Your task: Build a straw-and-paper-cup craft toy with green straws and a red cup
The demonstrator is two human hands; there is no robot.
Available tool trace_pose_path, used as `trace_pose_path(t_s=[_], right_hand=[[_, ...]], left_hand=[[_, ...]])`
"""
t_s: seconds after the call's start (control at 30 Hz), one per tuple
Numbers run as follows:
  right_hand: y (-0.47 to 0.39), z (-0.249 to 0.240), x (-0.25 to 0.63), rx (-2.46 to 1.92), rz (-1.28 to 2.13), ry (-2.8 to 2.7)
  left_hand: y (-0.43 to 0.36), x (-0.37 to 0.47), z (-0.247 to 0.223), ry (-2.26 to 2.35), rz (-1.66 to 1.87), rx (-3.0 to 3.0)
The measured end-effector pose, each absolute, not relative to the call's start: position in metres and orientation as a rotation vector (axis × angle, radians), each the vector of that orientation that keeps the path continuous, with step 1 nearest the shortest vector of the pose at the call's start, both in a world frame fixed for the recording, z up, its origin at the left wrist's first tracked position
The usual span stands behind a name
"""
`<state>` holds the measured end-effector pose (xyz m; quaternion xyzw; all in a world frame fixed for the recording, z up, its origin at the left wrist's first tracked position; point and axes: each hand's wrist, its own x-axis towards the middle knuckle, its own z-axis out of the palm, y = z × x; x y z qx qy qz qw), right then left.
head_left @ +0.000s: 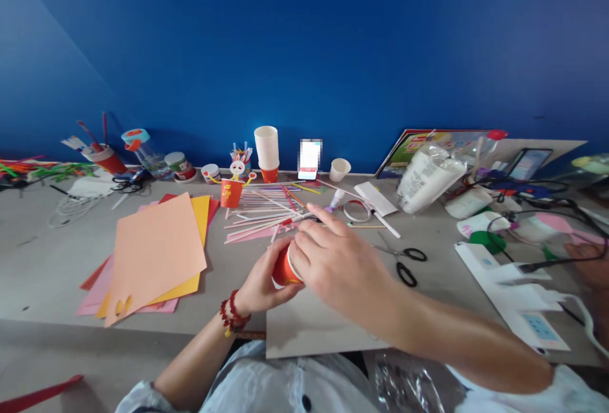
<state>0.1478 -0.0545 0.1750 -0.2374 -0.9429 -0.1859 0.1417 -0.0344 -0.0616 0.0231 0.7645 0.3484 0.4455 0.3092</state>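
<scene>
My left hand (266, 283) is closed around a small red paper cup (283, 268) with a pale rim, tipped to the right. Over the cup's rim lies my right hand (333, 257), its fingers stretched out and the index finger pointing forward. It covers the cup's mouth, so whatever is inside stays hidden, and its thumb is out of sight. A grey-white board (323, 324) is below both hands at the table edge. Just beyond my fingers lie scattered paper straws and sticks (257, 226). Black-handled scissors (404, 264) rest to the right of my right hand.
Coloured paper sheets (159, 254) are stacked at left. A red cup with a rabbit face (231, 192), stacked white cups (266, 144), a phone (309, 158) and a single white cup (339, 170) stand toward the blue wall. At right are bagged cups (428, 178) and a power strip (514, 299) with cables.
</scene>
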Motion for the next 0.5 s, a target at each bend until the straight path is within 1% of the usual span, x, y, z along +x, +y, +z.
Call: trace_pose_path(t_s=[0.17, 0.3, 0.5], right_hand=[[-0.047, 0.148, 0.142, -0.745, -0.498, -2.714], [-0.044, 0.147, 0.144, -0.724, -0.511, -2.638], [-0.048, 0.150, 0.146, -0.748, -0.620, -2.572]], left_hand=[[-0.062, -0.035, 0.026, 0.961, 1.183, 2.004], [-0.059, -0.038, 0.020, 0.941, 1.241, 1.924], [-0.058, -0.037, 0.016, 0.835, 1.341, 1.728]])
